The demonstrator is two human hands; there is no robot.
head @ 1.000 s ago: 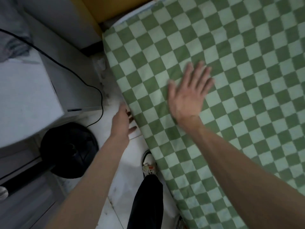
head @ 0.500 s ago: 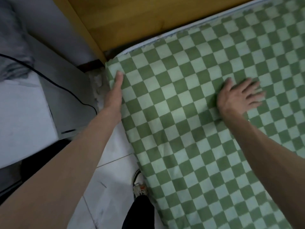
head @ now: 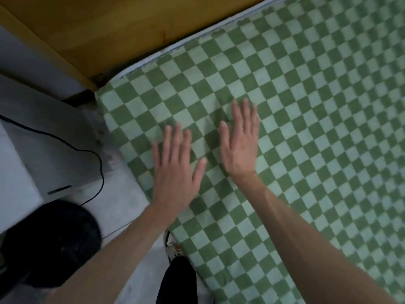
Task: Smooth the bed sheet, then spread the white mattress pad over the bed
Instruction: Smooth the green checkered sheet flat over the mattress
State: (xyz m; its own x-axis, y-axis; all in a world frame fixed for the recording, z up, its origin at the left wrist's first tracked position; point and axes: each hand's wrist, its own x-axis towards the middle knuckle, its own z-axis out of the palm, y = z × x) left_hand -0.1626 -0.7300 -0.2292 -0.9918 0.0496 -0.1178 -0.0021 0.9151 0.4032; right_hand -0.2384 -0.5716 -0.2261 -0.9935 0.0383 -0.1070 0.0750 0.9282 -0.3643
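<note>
A green-and-pale checkered bed sheet covers the bed and fills the right and centre of the head view. My left hand lies flat on the sheet near the bed's left edge, fingers spread, holding nothing. My right hand rests flat just to its right, fingers together and pointing toward the headboard, also holding nothing. A small crease shows in the sheet just ahead of the fingertips. No white mattress pad is in view.
A wooden headboard runs along the top. Left of the bed stand a white cabinet with a black cable and a round black object on the tiled floor. My leg and shoe are beside the bed edge.
My left hand moved from the bed's top-left corner edge down onto the sheet. My right hand slid left and back toward me, so both hands now lie side by side.
</note>
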